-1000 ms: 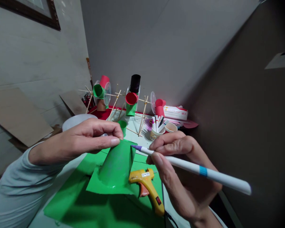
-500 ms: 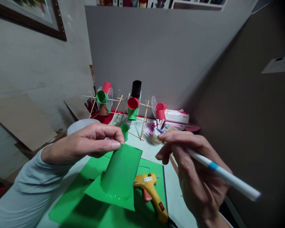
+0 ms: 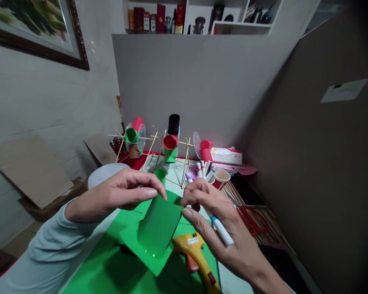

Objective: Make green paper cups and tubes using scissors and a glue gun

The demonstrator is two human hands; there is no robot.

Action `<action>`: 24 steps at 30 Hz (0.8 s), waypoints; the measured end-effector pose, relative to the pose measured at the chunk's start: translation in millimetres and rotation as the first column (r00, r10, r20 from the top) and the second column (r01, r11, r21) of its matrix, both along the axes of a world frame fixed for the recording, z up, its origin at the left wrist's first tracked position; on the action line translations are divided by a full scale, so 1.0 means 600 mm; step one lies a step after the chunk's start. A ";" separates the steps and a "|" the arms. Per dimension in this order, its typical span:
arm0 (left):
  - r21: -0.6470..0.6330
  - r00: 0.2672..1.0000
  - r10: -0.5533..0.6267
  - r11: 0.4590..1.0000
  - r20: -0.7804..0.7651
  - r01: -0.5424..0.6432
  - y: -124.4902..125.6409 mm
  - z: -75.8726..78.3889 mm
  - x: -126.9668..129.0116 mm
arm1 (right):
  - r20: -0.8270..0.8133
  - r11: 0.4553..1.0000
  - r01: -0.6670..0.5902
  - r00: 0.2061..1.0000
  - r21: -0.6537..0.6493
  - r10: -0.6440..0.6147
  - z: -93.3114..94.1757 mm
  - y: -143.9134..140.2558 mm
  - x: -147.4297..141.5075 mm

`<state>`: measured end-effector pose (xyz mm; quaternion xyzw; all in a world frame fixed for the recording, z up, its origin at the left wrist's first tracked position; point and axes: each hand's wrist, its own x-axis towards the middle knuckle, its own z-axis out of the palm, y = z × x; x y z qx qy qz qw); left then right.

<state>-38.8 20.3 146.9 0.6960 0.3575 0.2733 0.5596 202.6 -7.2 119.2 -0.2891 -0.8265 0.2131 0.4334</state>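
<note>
1. Our left hand pinches the top edge of the rolled green paper sheet, held above the green sheets on the surface.
2. Our right hand grips a white marker while its fingertips touch the roll's upper corner.
3. The paper looks light, glossy and easily creased; we judge the edges the best hold.
4. A yellow glue gun lies just beside it.
</note>
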 end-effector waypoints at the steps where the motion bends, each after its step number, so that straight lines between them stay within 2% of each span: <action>1: 0.017 1.000 -0.005 1.000 -0.019 0.005 0.000 0.001 0.001 | 0.006 1.000 0.000 1.000 -0.014 0.000 0.000 0.000 0.000; 7: 0.182 0.990 -0.033 0.982 -0.136 0.057 -0.002 0.006 0.005 | 0.030 0.997 -0.012 0.999 -0.076 0.014 -0.002 0.004 -0.003; 10: 0.282 0.976 -0.001 0.957 -0.216 0.063 -0.002 0.002 0.006 | 0.049 0.995 -0.019 0.999 -0.095 0.023 -0.002 0.004 -0.005; 15: 0.310 0.967 0.020 0.949 -0.255 0.063 -0.002 -0.002 0.008 | 0.033 0.996 -0.018 0.999 -0.087 0.021 -0.003 0.005 -0.005; 17: 0.287 0.967 0.026 0.957 -0.254 0.049 -0.003 0.000 0.009 | -0.027 0.998 0.009 1.000 -0.068 -0.011 -0.003 0.004 -0.001; 19: 0.262 0.969 0.040 0.965 -0.245 0.027 -0.004 0.002 0.008 | -0.152 0.995 0.078 0.985 -0.060 -0.086 -0.005 0.003 0.004; 22: 0.235 0.970 0.065 0.972 -0.235 -0.008 -0.005 0.006 0.007 | -0.390 0.987 0.136 0.907 -0.082 -0.158 -0.007 0.001 0.013; 24: 0.214 0.972 0.068 0.977 -0.224 -0.019 -0.005 0.007 0.007 | -0.481 0.989 0.136 0.865 -0.055 -0.146 -0.007 -0.001 0.015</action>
